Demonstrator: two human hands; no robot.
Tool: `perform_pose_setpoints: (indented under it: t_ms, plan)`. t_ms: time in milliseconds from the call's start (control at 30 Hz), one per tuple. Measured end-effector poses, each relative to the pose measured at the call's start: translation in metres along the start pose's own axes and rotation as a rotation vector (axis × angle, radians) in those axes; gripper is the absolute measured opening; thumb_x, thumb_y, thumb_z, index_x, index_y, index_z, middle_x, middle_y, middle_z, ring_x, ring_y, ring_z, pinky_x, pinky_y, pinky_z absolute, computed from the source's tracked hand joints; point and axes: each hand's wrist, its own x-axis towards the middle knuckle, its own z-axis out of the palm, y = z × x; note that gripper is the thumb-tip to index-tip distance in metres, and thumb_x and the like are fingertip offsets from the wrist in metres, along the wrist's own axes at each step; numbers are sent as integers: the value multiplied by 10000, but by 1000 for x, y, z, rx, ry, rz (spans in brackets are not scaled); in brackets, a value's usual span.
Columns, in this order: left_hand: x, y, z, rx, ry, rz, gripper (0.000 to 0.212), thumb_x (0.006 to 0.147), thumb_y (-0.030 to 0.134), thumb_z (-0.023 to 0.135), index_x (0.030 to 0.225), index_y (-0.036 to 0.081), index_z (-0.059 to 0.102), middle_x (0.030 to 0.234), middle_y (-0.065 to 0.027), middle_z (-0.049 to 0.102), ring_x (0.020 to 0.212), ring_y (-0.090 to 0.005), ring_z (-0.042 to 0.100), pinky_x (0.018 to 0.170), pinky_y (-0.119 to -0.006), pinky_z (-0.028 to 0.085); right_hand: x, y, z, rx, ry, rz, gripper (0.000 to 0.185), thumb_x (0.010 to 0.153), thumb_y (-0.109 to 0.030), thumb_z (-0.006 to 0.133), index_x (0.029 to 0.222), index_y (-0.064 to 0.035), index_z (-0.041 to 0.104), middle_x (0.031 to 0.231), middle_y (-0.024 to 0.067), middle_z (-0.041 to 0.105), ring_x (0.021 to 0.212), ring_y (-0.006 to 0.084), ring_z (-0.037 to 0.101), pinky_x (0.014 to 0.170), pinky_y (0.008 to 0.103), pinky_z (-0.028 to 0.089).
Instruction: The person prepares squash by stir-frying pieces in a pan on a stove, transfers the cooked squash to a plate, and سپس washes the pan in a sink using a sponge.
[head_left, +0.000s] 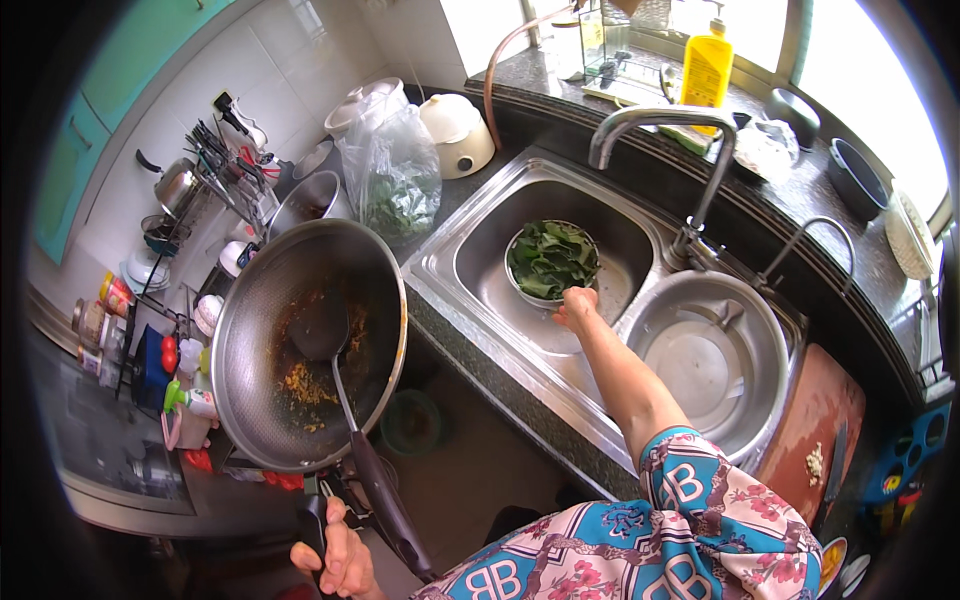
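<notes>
My left hand (341, 555) grips the dark handle of a large wok (251, 360), which is held up and tilted to the left of the sink. Yellowish food scraps and brown residue coat the wok's inside. A turner (322, 326) with a dark blade and long handle rests in it. Over the steel sink (480, 322), my right hand (577, 306) has its fingers closed at the near rim of a round metal bowl (519, 289). Dark green leaves (551, 259) fill that bowl, which is inside the left basin.
A chrome faucet (712, 180) arches over the sink. The right basin holds a wide metal basin (637, 337). Beside it, a cutting board (810, 405) carries a knife (836, 461) and chopped pale bits. A plastic bag of greens (394, 180) and a cream cooker (456, 139) stand behind the wok.
</notes>
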Motion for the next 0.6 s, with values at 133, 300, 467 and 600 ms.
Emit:
perform_pose_setpoints:
  t_ms: [133,300,467,600]
  plan:
    - [38,7,-7,26,38,-11,443,682,29,443,1031,-103,203,641,-212,484,364,-211,470,313,-275,391,60,7,14,208,264,280,165,778,-68,473,906,26,519,817,189,554,685,293,563,568,522,477]
    - [67,37,-19,46,63,-34,440,689,24,443,1032,-108,201,636,-213,481,359,-209,470,308,-274,391,47,14,29,267,122,283,177,807,-72,426,948,-16,518,819,163,576,638,300,570,537,509,476]
    - [97,78,-37,35,46,-125,437,696,19,442,1033,-113,198,630,-215,479,354,-206,470,302,-274,391,53,6,27,251,240,33,175,809,-41,386,932,-7,507,798,166,586,521,297,569,329,373,443]
    - [122,113,-51,17,24,-227,434,701,16,442,1034,-117,196,626,-216,477,350,-204,470,297,-273,390,20,-31,13,285,174,-78,137,767,26,416,872,73,491,741,201,586,512,330,591,322,329,436]
